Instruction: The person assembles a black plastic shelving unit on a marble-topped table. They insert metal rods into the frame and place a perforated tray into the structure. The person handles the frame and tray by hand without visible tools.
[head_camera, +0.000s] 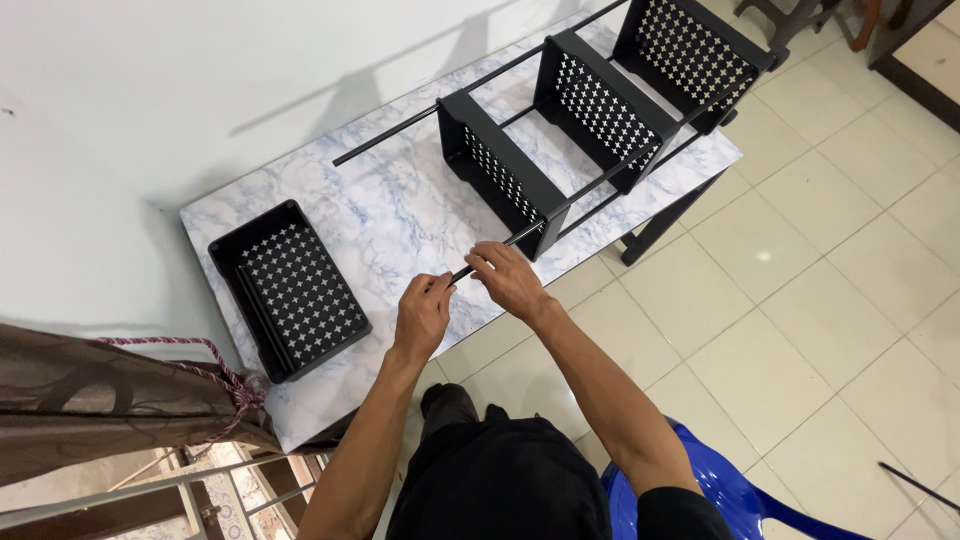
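Observation:
A black rack (600, 110) lies on its side on the marble-patterned table (390, 215); it has three perforated trays threaded on thin black rods. My left hand (422, 315) pinches the near end of one thin black rod (495, 248) at the table's front edge. My right hand (510, 278) grips the same rod a little further along, just before it enters the corner of the nearest tray (495, 175). A separate black perforated tray (290, 290) lies flat at the table's left end, apart from both hands.
White wall runs behind the table. A brown curtain (110, 400) with a cord hangs at the lower left. A blue plastic chair (730, 490) is under me, on cream floor tiles (800, 300). Dark furniture legs (800, 15) stand at the top right.

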